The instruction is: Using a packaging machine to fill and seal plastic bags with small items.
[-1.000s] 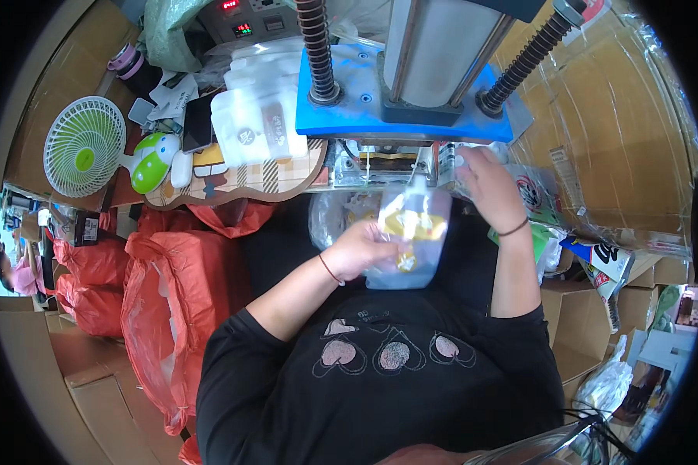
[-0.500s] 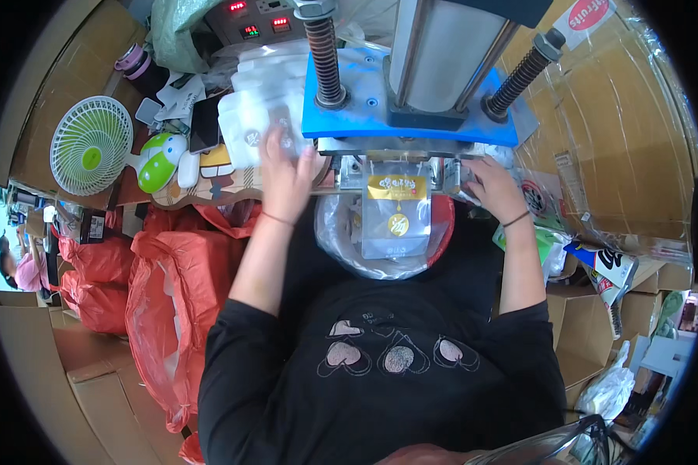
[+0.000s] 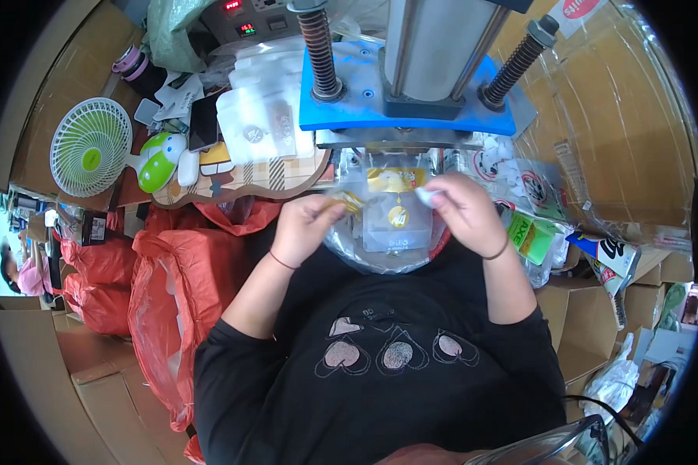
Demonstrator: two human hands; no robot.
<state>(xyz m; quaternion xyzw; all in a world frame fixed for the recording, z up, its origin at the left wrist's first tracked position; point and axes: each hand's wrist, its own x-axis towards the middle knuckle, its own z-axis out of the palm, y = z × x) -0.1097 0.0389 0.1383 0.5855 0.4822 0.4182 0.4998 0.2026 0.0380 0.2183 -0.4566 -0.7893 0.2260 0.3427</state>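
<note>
A clear plastic pouch (image 3: 398,232) with gold print hangs from under the blue-plated press (image 3: 407,120), over a lined bin (image 3: 357,260). To its left, my left hand (image 3: 305,226) is closed in a pinch on a gold, shiny piece of film (image 3: 350,202), blurred, whose full shape I cannot make out. On the pouch's right, my right hand (image 3: 471,215) pinches a small white thing (image 3: 424,196) between thumb and fingers, close to the pouch's edge. Stacked white and clear pouches (image 3: 260,124) lie on the wooden board left of the press.
A green-and-white fan (image 3: 93,151) and a dark phone (image 3: 205,124) are at the left. Red plastic bags (image 3: 182,279) stand below them. Large cardboard (image 3: 620,132) walls the right side, beside clear round-printed packs (image 3: 539,186). Springs and bolts rise from the press plate.
My left hand has come from the pouch stack toward the hanging pouch, now with gold film in it. My right hand has moved left and nearer me, holding a small white thing.
</note>
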